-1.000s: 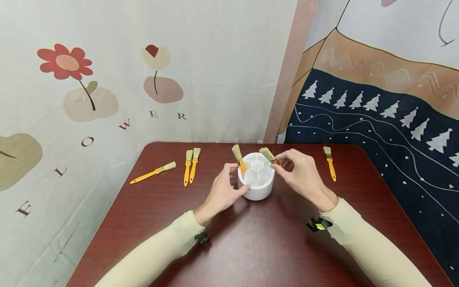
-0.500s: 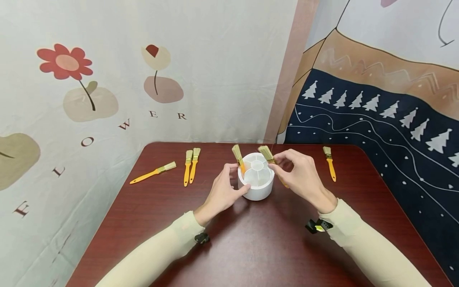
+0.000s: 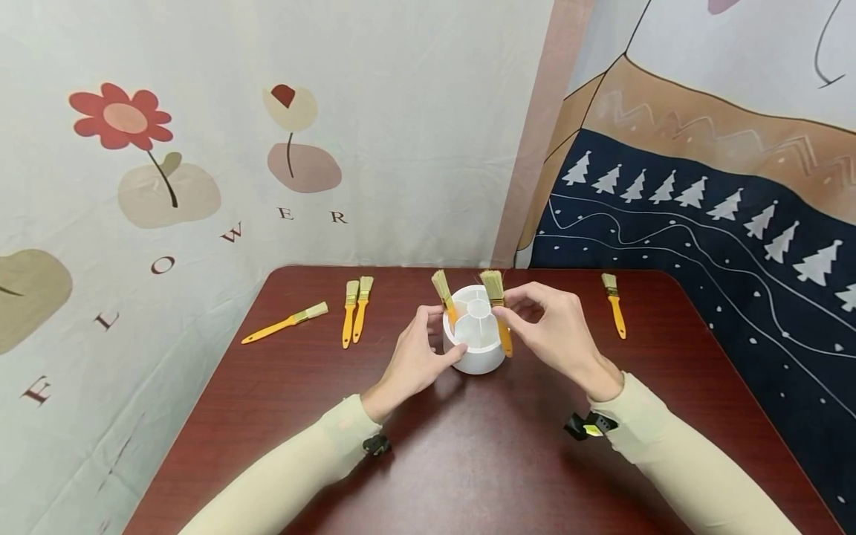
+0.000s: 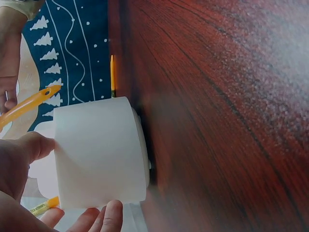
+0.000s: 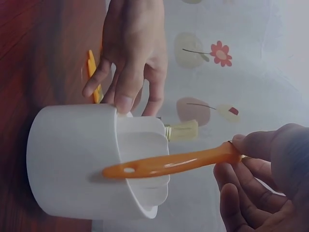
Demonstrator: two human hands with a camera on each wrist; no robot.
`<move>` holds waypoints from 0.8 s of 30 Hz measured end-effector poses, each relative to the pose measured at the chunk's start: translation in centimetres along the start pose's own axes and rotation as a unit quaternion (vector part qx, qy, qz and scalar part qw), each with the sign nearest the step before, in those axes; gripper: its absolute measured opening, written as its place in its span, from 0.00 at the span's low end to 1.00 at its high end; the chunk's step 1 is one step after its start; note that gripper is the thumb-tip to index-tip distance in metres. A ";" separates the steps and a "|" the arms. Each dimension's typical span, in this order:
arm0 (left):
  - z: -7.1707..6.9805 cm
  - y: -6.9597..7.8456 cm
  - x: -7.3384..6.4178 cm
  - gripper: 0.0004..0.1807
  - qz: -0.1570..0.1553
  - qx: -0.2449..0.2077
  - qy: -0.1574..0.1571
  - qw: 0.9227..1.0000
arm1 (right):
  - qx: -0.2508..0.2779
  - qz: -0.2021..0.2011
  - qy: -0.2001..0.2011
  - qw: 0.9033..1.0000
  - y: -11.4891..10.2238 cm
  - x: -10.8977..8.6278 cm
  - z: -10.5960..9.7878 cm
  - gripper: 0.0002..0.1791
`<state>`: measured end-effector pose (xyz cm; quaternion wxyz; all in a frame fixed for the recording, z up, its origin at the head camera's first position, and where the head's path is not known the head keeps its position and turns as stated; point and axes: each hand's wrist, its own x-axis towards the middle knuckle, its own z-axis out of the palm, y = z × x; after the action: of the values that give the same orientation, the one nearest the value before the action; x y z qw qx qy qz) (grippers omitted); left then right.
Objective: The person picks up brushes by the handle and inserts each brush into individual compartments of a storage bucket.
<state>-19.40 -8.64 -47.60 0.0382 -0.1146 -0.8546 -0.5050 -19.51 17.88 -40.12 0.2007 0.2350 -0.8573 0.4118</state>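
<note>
A white round compartment holder (image 3: 476, 362) stands on the table, with my left hand (image 3: 416, 364) gripping its left side, thumb at the front rim. One paintbrush (image 3: 442, 288) leans in its left compartment, bristles up. My right hand (image 3: 562, 331) pinches a second paintbrush (image 5: 169, 165) near the metal band, bristles up and orange-yellow handle pointing down. In the head view this handle overlaps the holder's right side; in the right wrist view its holed end crosses in front of the rim. The left wrist view has the holder's smooth wall, with my left thumb and fingers against it.
Two paintbrushes (image 3: 350, 316) lie side by side at the back left, and another paintbrush (image 3: 287, 323) lies slanted farther left. At the back right lies one more paintbrush (image 3: 614, 305). Printed cloths hang behind the dark red table (image 3: 468, 461).
The paintbrush in my right hand has turned from slanted to nearly upright, its handle swinging into view beside the holder. My right hand has shifted slightly left. My left hand has stayed put.
</note>
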 end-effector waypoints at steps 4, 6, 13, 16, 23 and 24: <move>0.0 -0.1 0.0 0.40 0.001 -0.002 0.000 1.000 | 0.015 0.007 -0.002 1.000 -0.3 -0.1 0.1 0.12; 0.0 0.0 0.0 0.40 0.001 -0.004 0.000 1.000 | 0.022 0.008 -0.003 1.000 -0.5 -0.1 0.3 0.12; -0.1 0.1 0.0 0.39 0.002 -0.002 0.001 1.000 | 0.030 -0.004 0.005 1.000 -0.7 0.1 0.7 0.12; -0.1 0.0 0.0 0.39 0.003 0.002 0.001 1.000 | 0.033 -0.005 0.010 0.999 -0.8 0.1 0.8 0.12; 0.0 -0.1 0.1 0.39 0.003 0.000 0.000 1.000 | 0.046 -0.018 0.024 0.998 -1.0 0.1 1.3 0.09; -0.1 -0.1 0.1 0.39 0.004 0.000 0.000 1.000 | 0.048 -0.021 0.025 0.998 -0.9 0.1 1.4 0.09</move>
<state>-19.48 -8.70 -47.61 0.0401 -0.1176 -0.8540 -0.5053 -19.23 16.23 -40.32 0.2192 0.2522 -0.8263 0.4534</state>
